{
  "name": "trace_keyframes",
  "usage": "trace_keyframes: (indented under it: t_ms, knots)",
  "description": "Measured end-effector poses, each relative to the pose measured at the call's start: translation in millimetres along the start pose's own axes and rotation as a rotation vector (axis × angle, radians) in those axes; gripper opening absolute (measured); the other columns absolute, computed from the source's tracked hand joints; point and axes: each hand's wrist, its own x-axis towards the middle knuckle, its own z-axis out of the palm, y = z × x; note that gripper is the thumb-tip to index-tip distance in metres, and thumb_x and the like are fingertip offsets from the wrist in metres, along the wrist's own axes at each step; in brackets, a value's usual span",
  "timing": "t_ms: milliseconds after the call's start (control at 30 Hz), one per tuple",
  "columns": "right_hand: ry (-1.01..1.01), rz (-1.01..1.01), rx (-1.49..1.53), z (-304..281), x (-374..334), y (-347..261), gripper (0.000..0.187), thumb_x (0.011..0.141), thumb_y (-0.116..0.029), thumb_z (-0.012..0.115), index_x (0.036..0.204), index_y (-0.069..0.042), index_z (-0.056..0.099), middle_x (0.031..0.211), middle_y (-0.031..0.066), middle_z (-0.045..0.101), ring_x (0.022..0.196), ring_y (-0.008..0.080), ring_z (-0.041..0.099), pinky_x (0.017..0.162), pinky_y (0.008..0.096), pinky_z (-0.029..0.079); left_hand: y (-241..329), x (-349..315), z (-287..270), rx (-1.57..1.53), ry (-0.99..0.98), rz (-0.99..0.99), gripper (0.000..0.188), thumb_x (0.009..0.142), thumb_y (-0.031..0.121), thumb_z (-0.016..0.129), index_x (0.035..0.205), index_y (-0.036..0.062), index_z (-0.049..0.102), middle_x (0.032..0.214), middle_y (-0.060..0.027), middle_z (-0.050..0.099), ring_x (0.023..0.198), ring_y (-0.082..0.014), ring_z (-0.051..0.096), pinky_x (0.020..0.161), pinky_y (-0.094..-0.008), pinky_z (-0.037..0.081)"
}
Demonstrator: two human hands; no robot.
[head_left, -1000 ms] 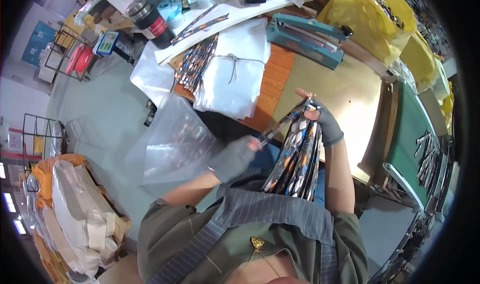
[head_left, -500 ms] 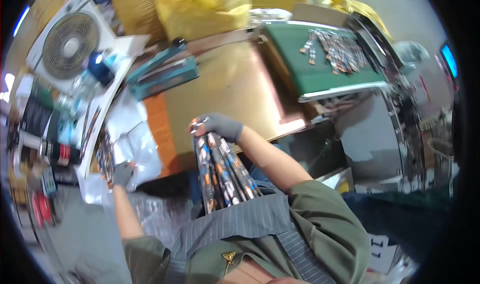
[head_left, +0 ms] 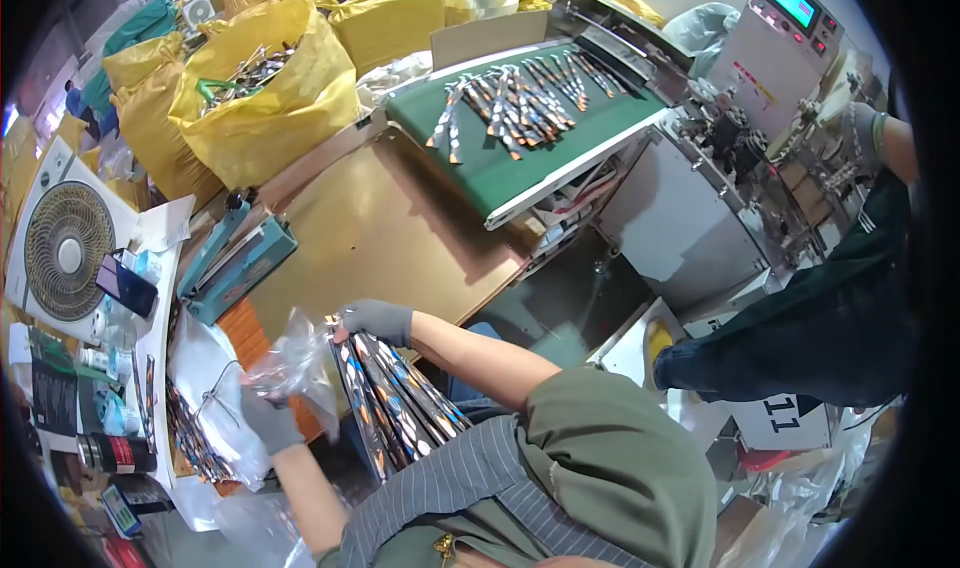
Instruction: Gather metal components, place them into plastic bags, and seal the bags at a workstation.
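Note:
My right hand [head_left: 378, 322], in a grey glove with bare fingertips, grips the top of a bundle of long thin patterned sticks [head_left: 395, 403], black with orange, white and blue. Their lower ends slope down against my striped apron [head_left: 440, 488]. Just left of the bundle, my gloved left hand [head_left: 268, 420] is closed on a crumpled clear plastic bag [head_left: 305, 368], whose far end touches or nearly touches the sticks' upper ends. Below the left hand, more patterned sticks [head_left: 195, 443] lie beside a white plastic sheet [head_left: 205, 363].
A teal bag sealer [head_left: 240, 263] stands on the brown table [head_left: 370, 228]. Beyond is a green conveyor belt [head_left: 480, 183] bearing several stick bundles. Yellow sacks [head_left: 270, 118] line the back; a fan [head_left: 70, 253] stands left. At right, another person's hand [head_left: 865, 138] reaches toward machinery.
My left hand has come up and right from the loose sticks, now with the clear bag. The right hand still grips the bundle. The view has swung right, showing another person.

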Motion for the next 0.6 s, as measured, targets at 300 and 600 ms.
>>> trace_keyframes:
  t_ms: [300, 600]
  knots:
    - [-0.195, -0.585, -0.828, -22, 26, 18, 0.038, 0.08, -0.014, 0.06, 0.115, 0.001, 0.056, 0.095, 0.0065, 0.062, 0.086, 0.0116, 0.059, 0.08, 0.0258, 0.046, 5, -15, 168, 1.382, -0.537, 0.903, 0.018, 0.083, 0.019, 0.056, 0.078, 0.0029, 0.062, 0.07, -0.008, 0.06, 0.065, -0.0185, 0.062, 0.058, -0.0322, 0.047]
    - [0.123, 0.206, 0.185, 46, -89, 37, 0.046, 0.094, -0.034, 0.047, 0.126, -0.001, 0.046, 0.111, 0.0078, 0.058, 0.094, 0.0145, 0.056, 0.085, 0.029, 0.045, -78, -108, 109, 0.94, 0.127, 0.581, 0.038, 0.087, 0.03, 0.054, 0.063, 0.0025, 0.045, 0.054, -0.0101, 0.038, 0.05, -0.0215, 0.039, 0.049, -0.0339, 0.032]
